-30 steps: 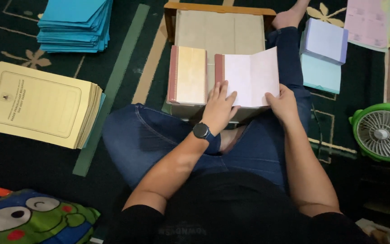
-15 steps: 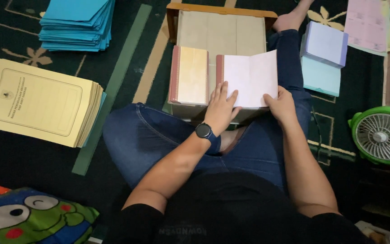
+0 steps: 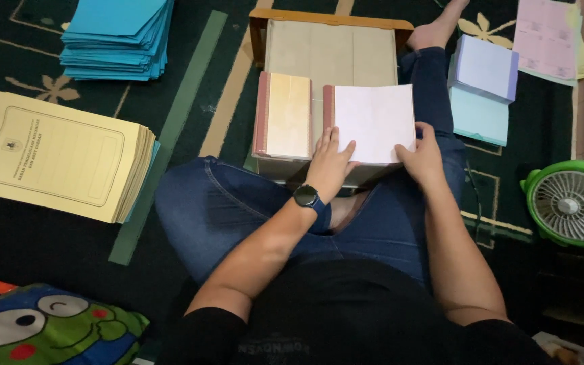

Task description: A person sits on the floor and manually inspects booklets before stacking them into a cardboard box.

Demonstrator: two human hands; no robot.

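A person sits cross-legged on the floor. The left hand (image 3: 329, 162) lies flat, open, on a pink pad (image 3: 373, 122) atop a low counter (image 3: 332, 40). The right hand (image 3: 424, 155) pinches the pad's lower right corner. Pressing flat should steady the pad for lifting one sheet cleanly.

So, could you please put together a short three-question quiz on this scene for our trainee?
1. True or false: the left hand lies flat on the white sheet pad with a red-brown spine.
2. Which stack lies nearest the green round fan? A. the yellow printed folder stack B. the lilac and pale blue paper stack C. the bright blue folder stack
3. Fill in: the right hand grips the pad's ___ edge.

Key: 1 true; 2 B; 3 right.
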